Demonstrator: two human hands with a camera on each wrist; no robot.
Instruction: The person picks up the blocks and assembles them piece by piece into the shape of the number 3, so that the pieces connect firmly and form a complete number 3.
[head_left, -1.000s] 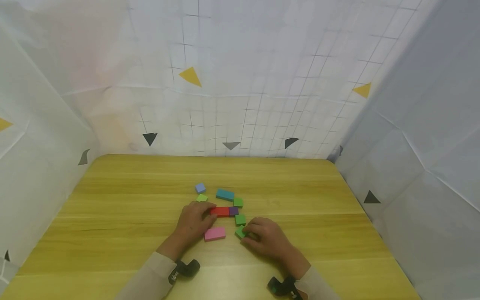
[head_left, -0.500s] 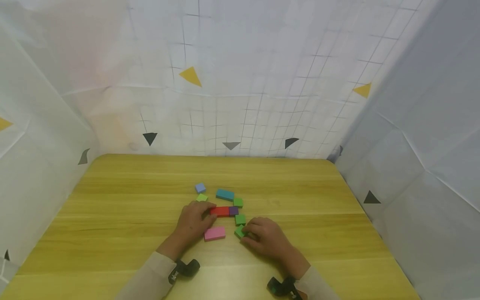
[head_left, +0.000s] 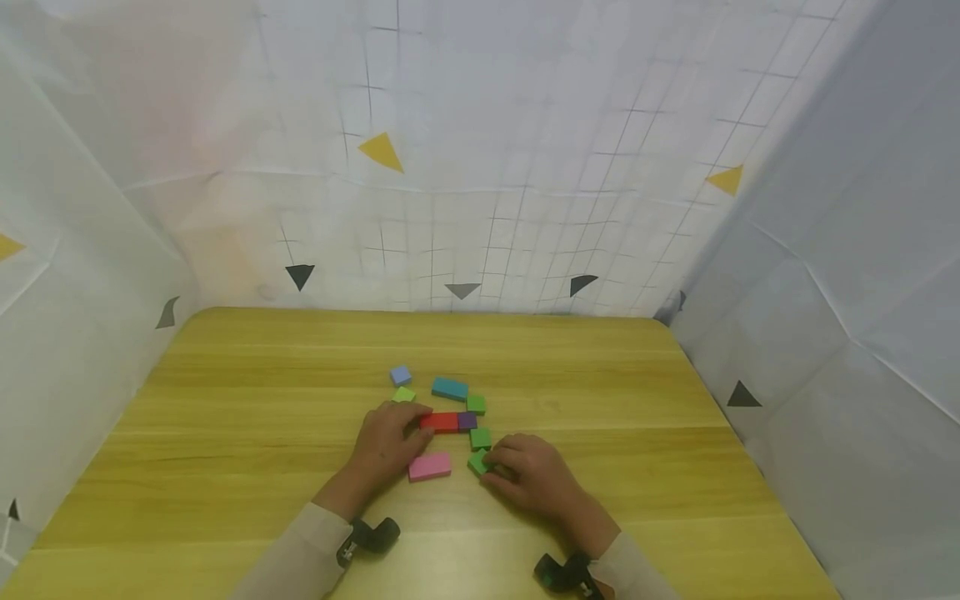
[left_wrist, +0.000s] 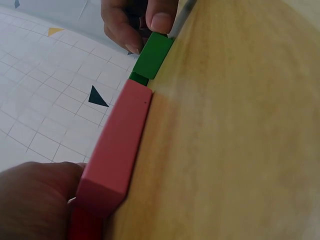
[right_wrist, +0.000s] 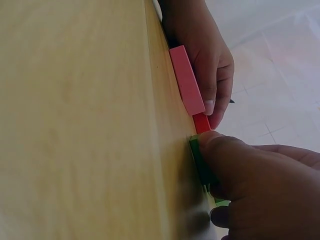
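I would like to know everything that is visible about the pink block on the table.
The pink block is a plain, smooth rectangular bar, longer than it is wide; whether it is painted wood or plastic, I cannot tell. A tiny dark speck shows on one face in the left wrist view. It lies flat on the table, slightly turned, nearer the person than the red block, with a gap between. Neither of the hands grips it; the left hand is beside its left end, contact unclear.
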